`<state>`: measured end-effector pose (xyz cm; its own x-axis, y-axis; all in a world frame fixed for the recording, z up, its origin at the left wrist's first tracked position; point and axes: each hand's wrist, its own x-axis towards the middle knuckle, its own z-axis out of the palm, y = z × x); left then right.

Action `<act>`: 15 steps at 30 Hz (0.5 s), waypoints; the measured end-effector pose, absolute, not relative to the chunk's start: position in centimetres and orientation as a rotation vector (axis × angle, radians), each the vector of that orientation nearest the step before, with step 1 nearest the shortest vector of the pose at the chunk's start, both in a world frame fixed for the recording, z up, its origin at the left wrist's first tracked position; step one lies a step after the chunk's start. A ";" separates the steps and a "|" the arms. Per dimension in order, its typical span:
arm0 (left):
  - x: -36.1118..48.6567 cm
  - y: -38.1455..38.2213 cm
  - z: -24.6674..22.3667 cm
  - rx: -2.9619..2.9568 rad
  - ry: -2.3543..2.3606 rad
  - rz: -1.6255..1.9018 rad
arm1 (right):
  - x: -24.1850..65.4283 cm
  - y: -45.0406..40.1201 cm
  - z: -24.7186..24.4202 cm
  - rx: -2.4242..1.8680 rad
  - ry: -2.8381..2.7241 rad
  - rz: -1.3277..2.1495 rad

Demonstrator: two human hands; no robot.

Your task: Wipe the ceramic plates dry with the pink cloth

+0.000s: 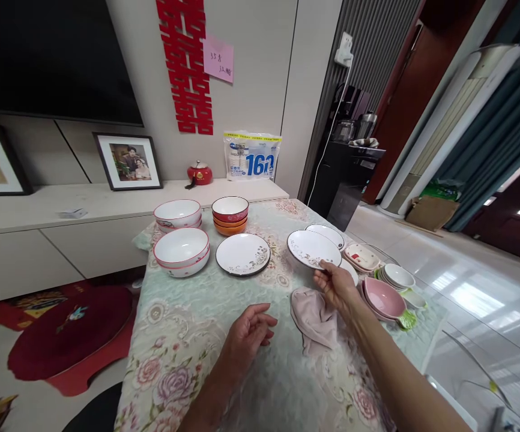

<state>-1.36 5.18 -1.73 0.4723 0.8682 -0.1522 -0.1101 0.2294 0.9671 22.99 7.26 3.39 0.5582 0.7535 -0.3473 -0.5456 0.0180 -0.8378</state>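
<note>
My right hand grips the near rim of a white plate with a dark edge and a flower print, tilted above other white plates. Below that wrist lies a crumpled pinkish cloth. Over the tablecloth, my left hand is empty, its fingers loosely curled and apart. Beyond it, a similar flower-printed plate lies on the table, seemingly on top of another.
White bowls with red rims and a stack of red and orange bowls stand at the far left. Pink leaf-shaped dishes, small white bowls and square dishes sit along the right edge. A floral tablecloth covers the table.
</note>
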 end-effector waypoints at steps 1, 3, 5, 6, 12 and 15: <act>-1.4 5.2 -1.9 1.139 0.825 0.790 | 23.8 8.0 3.5 -1.192 -0.194 1.006; -1.3 5.4 -2.1 1.132 0.815 0.793 | 25.3 9.5 3.6 -1.222 -0.148 0.978; -1.3 5.5 -2.3 1.113 0.816 0.800 | 26.5 10.7 3.7 -1.241 -0.111 0.963; -1.3 5.6 -2.3 1.103 0.818 0.802 | 27.0 11.3 3.7 -1.246 -0.097 0.960; -1.1 5.6 -2.0 1.081 0.816 0.805 | 28.8 13.6 3.4 -1.243 -0.036 0.947; -1.1 5.6 -1.9 1.090 0.826 0.799 | 29.1 14.4 3.0 -1.244 -0.009 0.938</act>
<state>-1.06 5.62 -1.89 0.4667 0.8680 -0.1696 -0.1405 0.2621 0.9548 29.11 14.42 3.02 0.6418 0.6066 -0.4692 -0.5979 0.0127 -0.8015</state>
